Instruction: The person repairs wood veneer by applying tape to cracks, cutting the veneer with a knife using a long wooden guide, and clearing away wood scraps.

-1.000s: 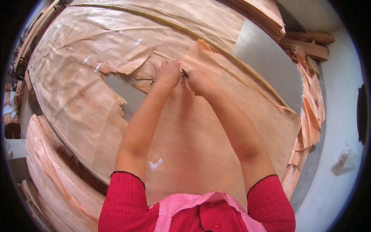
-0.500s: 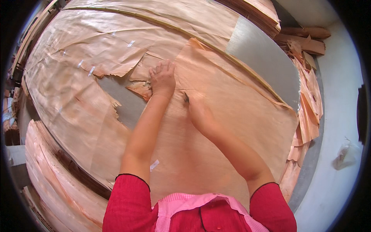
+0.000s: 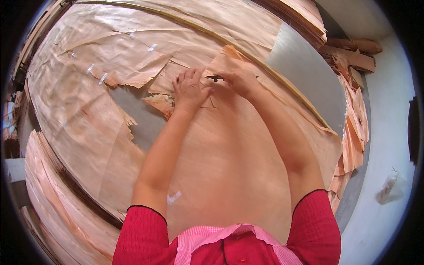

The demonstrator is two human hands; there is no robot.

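Note:
A large sheet of thin tan wood veneer [image 3: 238, 154] lies in front of me, overlapping other wrinkled veneer sheets [image 3: 70, 115]. My left hand [image 3: 191, 92] presses on it with the fingers spread, beside a torn, ragged veneer piece [image 3: 161, 104]. Just to its right, my right hand [image 3: 243, 83] is closed on a small dark knife-like tool [image 3: 214, 78]. The tool's tip points left toward my left fingers, and its grip is partly hidden by my hand. A short slit [image 3: 213, 102] shows in the veneer below the hands.
Grey tabletop [image 3: 143, 117] shows through a jagged gap at left, and again at far right [image 3: 300, 57]. A long narrow strip [image 3: 282, 81] runs diagonally across the sheets. Veneer stacks stand at lower left [image 3: 57, 190] and at the back [image 3: 304, 17]. White tape bits [image 3: 174, 197] dot the sheets.
My right hand has moved up and away from me with the tool, from beside my left wrist to beside the left fingers. My left thumb now sticks out to the right.

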